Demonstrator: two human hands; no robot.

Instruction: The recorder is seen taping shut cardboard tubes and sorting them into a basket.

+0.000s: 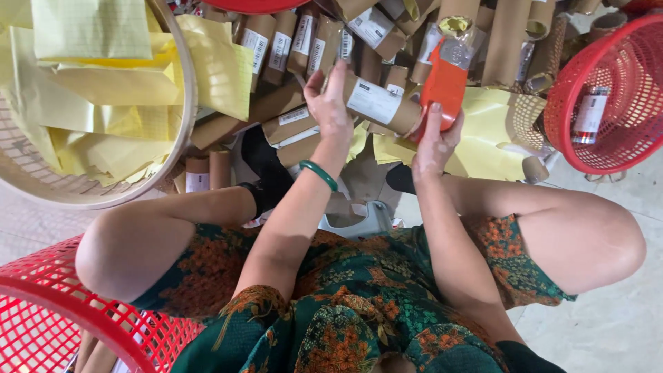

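over tiled floor point(608, 324) | left hand point(330, 103) grips parcel tube point(376, 102) | right hand point(434, 141) clutches orange tape dispenser point(445, 83)

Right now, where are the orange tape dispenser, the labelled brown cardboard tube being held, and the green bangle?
orange tape dispenser point(443, 86), head view, its orange body.
labelled brown cardboard tube point(373, 101), head view, its white label.
green bangle point(318, 173), head view, band across left wrist.

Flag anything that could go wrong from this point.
The left hand steadies the cardboard tube by one end only, so it might roll or slip as the right hand presses the orange tape dispenser against it. The dispenser's cutting edge may sit close to the fingers.
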